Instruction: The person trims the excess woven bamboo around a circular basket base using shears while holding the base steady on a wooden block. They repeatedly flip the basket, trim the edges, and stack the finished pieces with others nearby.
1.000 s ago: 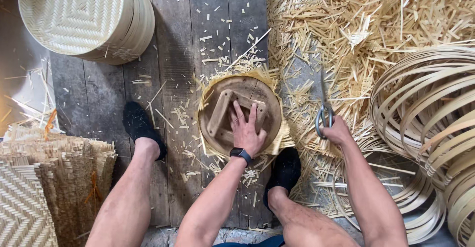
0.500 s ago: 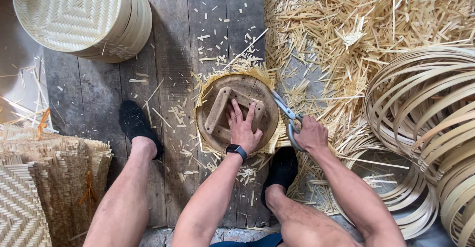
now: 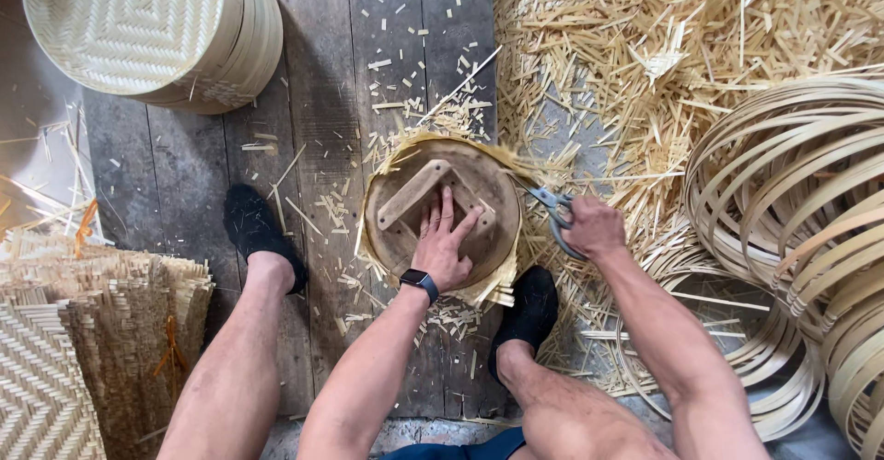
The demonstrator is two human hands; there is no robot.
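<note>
Already your left hand (image 3: 442,248) presses flat, fingers spread, on the round wooden mold (image 3: 442,209) on the floor; your right hand (image 3: 594,225) grips scissors (image 3: 555,211) at its fringe of strips (image 3: 493,287), partly trimmed.

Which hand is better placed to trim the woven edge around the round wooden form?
Probably the right hand: it holds the scissors at the woven edge. The left hand lies flat on the wooden form.

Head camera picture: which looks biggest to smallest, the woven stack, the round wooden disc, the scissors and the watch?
1. Stack of woven bamboo lids
2. Round wooden disc, under the left hand
3. Scissors in the right hand
4. Wristwatch
</note>
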